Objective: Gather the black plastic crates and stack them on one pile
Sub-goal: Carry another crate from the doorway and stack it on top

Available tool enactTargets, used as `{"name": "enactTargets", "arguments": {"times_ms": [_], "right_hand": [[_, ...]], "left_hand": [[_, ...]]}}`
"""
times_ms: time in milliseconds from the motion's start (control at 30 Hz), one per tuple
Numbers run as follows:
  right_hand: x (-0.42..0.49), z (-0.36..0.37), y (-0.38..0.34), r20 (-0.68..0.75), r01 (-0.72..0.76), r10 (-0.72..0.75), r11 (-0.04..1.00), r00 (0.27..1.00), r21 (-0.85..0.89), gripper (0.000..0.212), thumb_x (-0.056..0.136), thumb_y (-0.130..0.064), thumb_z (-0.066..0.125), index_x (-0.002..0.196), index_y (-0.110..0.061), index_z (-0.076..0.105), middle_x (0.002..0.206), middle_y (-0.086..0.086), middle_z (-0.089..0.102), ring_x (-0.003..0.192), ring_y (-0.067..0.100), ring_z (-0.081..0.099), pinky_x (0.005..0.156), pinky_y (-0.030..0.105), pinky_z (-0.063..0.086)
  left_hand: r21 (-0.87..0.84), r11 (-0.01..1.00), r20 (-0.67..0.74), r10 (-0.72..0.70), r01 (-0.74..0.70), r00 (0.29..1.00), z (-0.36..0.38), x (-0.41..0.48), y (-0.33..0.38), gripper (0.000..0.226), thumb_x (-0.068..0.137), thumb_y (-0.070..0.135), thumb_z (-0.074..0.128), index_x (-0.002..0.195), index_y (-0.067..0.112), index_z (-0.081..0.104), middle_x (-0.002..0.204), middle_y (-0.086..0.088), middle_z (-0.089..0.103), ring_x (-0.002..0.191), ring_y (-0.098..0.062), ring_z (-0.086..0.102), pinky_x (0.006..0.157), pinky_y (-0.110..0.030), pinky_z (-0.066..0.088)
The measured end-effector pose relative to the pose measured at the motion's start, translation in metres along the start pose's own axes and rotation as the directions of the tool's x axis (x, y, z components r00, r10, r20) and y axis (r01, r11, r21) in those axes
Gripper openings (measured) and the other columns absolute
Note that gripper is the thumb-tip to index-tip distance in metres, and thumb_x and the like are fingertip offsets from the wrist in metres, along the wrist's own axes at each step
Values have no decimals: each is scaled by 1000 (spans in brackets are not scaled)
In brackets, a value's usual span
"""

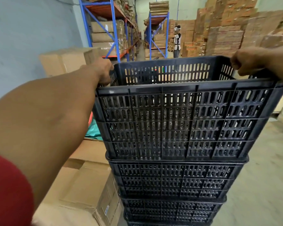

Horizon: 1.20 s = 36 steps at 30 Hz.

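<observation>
A black slotted plastic crate (178, 121) sits on top of a pile of black crates (175, 181) in front of me, its bottom edge resting on the one below. My left hand (103, 70) grips the rim of its left side wall. My right hand (250, 61) grips the rim of its right side wall. At least two more crates show beneath it; the foot of the pile is cut off by the frame's lower edge.
Cardboard boxes (82, 185) lie on the floor left of the pile, with another box (67, 61) against the grey wall. Blue shelving racks (108, 30) full of cartons line an aisle behind. A person (176, 39) stands far back. Bare concrete floor (265, 168) lies to the right.
</observation>
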State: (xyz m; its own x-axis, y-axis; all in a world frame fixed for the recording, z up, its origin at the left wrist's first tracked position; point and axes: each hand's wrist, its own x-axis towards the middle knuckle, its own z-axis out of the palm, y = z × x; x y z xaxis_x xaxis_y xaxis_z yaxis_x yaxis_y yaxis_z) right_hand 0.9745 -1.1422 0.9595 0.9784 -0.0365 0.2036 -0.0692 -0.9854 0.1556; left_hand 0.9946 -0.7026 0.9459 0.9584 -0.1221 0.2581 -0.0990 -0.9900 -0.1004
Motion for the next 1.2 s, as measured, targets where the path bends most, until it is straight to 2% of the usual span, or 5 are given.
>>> {"name": "enactTargets", "arguments": {"times_ms": [233,367,500,833,1200], "right_hand": [[-16,2,-11,-3,10,-10,999,1000,34,13,79,6,62,83,-6,61,94,21,62,85,33,54,75,37,44],[-18,0,-16,119,-49,36,993,992,107,48,86,-16,71,129,-3,54,129,19,55,119,36,52,101,43,43],[-11,5,-7,179,-126,85,965,980,228,67,93,-48,61,146,-13,41,155,12,34,143,34,29,118,52,23],[1,13,1,226,-179,98,911,969,372,129,52,-98,32,158,-28,9,166,5,-8,150,34,-16,118,65,-7],[-19,2,-7,195,-215,135,850,971,481,83,95,-67,31,158,-19,7,166,12,1,152,34,5,122,57,4]], "left_hand": [[31,998,35,47,-48,998,14,16,-8,23,77,9,64,99,8,58,89,-13,56,90,-35,56,78,-42,47],[28,999,145,-41,37,989,24,33,-4,91,74,56,68,139,2,33,142,-22,42,129,-41,41,105,-51,39],[-17,981,247,-184,194,952,20,32,1,137,50,95,40,152,10,6,161,-12,11,147,-36,12,117,-53,19],[-265,931,303,-167,251,938,11,13,10,126,58,93,12,152,11,-9,161,-5,-14,148,-28,-16,120,-49,-4],[-269,938,249,-152,219,956,8,5,6,137,44,97,-1,151,11,-11,160,-9,-18,148,-24,-15,119,-54,-3]]}}
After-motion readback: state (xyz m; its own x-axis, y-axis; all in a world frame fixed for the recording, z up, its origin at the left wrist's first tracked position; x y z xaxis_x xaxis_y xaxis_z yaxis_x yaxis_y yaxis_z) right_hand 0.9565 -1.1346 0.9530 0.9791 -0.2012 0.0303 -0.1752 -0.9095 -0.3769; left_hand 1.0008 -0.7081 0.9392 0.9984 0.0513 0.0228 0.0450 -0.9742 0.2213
